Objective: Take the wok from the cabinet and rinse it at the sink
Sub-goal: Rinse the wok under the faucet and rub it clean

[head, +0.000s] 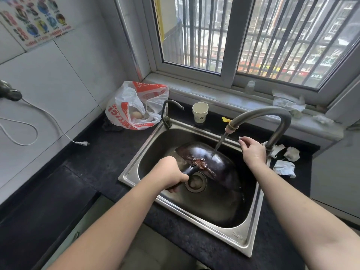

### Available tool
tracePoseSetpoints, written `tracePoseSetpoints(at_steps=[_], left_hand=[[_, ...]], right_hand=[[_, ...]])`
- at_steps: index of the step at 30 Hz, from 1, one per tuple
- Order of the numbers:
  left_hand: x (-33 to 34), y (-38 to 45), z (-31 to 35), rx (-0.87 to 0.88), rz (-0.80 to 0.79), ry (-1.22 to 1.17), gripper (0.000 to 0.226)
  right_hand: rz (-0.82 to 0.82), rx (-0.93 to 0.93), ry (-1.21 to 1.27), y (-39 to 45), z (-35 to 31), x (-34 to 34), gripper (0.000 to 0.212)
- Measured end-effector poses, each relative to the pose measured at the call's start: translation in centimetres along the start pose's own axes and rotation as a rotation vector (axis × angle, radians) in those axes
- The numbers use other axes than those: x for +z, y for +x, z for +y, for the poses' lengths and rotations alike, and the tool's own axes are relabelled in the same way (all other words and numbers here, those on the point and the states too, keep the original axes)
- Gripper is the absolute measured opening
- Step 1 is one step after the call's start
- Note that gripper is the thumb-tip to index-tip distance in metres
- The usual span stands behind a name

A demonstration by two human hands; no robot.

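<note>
Obs: my left hand (171,173) is wrapped tight around the dark handle of the wok (206,162), grip fully closed on it. The wok sits inside the steel sink (251,242), tipped over so its dark rounded underside faces up; rivets and a reddish patch show where the handle joins. The drain (195,182) is visible just below the handle.

Water runs from the tall curved faucet (272,121) and strikes the wok's upturned side.

My right hand (253,151) is at the back right of the sink beside the faucet's base, wet, fingers loosely curled; I cannot tell whether its grip is on anything.

On the black counter (97,164): a red-and-white plastic bag (136,106) at back left with an egg-like item inside, a paper cup (200,112) behind the sink, a second small tap (167,114), crumpled tissues (284,168) at right, and a loose white plug cord (78,142) at left.
</note>
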State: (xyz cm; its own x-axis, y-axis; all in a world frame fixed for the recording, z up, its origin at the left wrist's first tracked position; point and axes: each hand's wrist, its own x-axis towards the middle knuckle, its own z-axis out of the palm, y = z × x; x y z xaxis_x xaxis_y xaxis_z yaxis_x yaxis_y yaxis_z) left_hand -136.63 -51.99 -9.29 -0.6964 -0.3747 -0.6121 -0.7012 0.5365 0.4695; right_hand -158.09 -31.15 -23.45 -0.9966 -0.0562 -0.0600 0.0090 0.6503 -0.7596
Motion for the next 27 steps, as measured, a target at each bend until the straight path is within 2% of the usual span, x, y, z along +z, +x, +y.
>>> tracePoseSetpoints(at_steps=[7, 12, 24, 27], left_hand=[[-0.4, 0.3, 0.8, -0.005, 0.003, -0.140, 0.043], [-0.6, 0.7, 1.7, 0.041, -0.007, -0.232, 0.036], [-0.7, 0.8, 1.3, 0.047, 0.018, -0.165, 0.044], [-0.5, 0.7, 0.2, 0.043, -0.025, -0.091, 0.042]], right_hand=[[-0.006, -0.011, -0.007, -0.1, -0.1, -0.2, 0.027], [-0.010, -0.015, -0.021, -0.2, -0.2, -0.4, 0.028], [-0.010, -0.036, 0.005, -0.1, -0.1, -0.5, 0.026], [-0.008, -0.038, 0.002, -0.2, -0.1, -0.4, 0.025]])
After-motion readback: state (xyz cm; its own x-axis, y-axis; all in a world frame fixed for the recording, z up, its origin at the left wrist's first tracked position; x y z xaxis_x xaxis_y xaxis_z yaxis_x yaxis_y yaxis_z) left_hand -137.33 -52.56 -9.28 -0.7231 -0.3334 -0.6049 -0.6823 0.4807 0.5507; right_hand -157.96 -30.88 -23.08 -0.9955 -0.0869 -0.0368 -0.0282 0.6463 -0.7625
